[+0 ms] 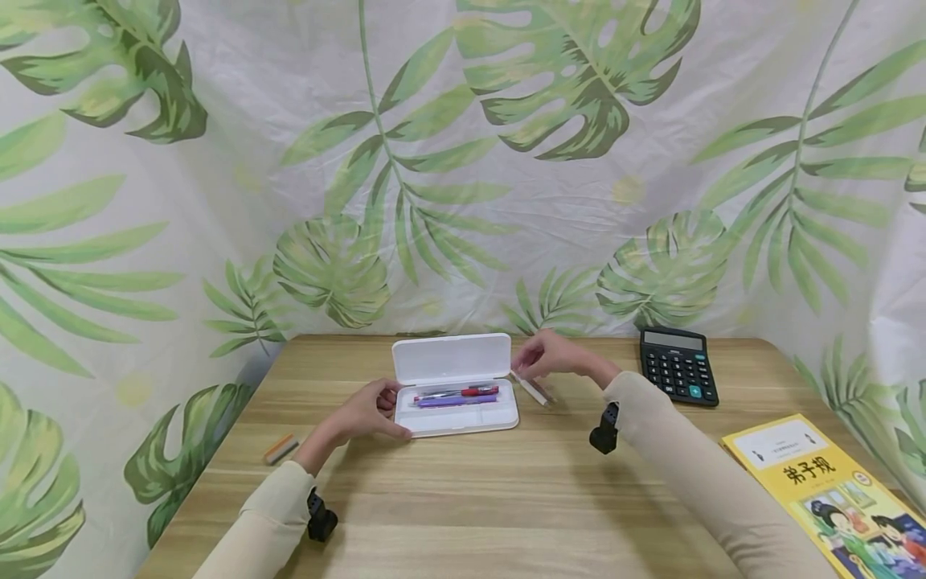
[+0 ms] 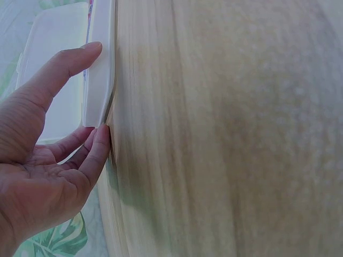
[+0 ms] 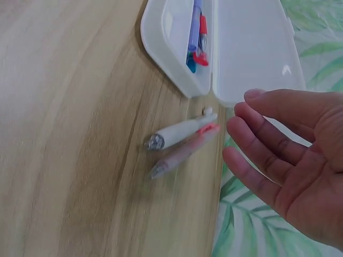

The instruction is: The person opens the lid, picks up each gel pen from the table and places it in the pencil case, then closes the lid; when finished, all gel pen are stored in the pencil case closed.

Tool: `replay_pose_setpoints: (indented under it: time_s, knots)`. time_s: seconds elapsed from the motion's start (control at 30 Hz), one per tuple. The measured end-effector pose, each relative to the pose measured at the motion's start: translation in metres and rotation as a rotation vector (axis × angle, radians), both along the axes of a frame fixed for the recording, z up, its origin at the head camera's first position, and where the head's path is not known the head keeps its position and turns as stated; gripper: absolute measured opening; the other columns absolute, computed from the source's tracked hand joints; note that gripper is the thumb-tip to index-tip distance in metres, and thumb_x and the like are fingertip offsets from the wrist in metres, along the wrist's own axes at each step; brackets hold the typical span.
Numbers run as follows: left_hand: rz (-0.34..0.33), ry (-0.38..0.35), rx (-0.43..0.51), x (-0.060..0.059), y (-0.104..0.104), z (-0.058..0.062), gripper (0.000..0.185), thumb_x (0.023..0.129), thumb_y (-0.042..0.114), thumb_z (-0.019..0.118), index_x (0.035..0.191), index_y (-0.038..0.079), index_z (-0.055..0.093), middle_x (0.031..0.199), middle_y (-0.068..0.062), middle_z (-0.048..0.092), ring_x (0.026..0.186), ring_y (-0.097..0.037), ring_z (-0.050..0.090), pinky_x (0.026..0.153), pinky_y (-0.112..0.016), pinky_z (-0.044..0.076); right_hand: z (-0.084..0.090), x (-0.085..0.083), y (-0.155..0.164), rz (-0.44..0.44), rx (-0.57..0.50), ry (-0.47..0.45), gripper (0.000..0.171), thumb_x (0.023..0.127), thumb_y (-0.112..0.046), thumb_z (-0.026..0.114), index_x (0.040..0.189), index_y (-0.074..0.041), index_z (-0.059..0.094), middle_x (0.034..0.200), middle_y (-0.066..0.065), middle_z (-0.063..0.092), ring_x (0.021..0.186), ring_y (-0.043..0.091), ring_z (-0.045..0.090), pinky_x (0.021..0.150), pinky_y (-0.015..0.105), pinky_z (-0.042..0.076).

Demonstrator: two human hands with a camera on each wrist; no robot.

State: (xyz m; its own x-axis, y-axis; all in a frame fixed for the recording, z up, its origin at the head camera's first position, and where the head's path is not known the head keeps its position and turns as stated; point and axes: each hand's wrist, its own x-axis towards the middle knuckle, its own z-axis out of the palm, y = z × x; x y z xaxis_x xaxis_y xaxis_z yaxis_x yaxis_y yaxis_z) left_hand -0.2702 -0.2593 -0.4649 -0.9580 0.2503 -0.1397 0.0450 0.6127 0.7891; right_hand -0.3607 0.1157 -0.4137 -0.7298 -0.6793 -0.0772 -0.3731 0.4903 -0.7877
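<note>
R hand loosely spread, empty, 2 pens just beside, L hand pinching pen case

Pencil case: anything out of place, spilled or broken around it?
Mildly odd: a white pen and a pinkish pen lie outside the pencil case, past its right end, though other pens sit inside it. No spill or damage visible.

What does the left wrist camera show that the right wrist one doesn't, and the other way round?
Only the left wrist view shows the left hand, gripping a corner of the white pencil case between thumb and fingers.

Only the right wrist view shows the right hand, holding nothing, and a white pen and a pinkish pen outside the case.

Both show the case with its lid open, the wooden table and the leafy cloth.
</note>
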Motion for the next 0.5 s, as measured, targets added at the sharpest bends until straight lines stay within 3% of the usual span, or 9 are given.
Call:
replay_pose_setpoints:
  time_s: [0.17,0.27,0.5]
  knots:
    - [-0.001,-0.001,0.001,0.001,0.0,0.0,0.081,0.067,0.012,0.095,0.132,-0.006,0.05,0.115,-0.017,0.053,0.104,-0.027,0.051,0.089,-0.033,0.046,-0.008,-0.007,0.007,-0.063,0.004,-0.016,0.025,0.091,0.002,0.068,0.115,0.011,0.069,0.103,0.029,0.071,0.08,0.009,0.063,0.081,0.049,0.059]
    - [-0.001,-0.001,0.002,0.001,0.0,0.0,0.082,0.067,0.012,0.095,0.132,-0.007,0.05,0.116,-0.017,0.054,0.105,-0.027,0.051,0.09,-0.034,0.046,-0.013,-0.011,0.008,-0.086,-0.002,-0.026,0.027,0.091,0.002,0.069,0.116,0.012,0.068,0.104,0.03,0.07,0.083,0.01,0.063,0.084,0.053,0.058]
    - [0.003,0.001,0.003,0.002,0.0,0.001,0.081,0.067,0.012,0.095,0.133,-0.006,0.05,0.117,-0.018,0.054,0.106,-0.027,0.052,0.09,-0.032,0.046,-0.021,-0.017,0.008,-0.133,-0.046,-0.092,0.03,0.089,0.005,0.068,0.117,0.015,0.066,0.105,0.031,0.069,0.084,0.016,0.064,0.075,0.04,0.059]
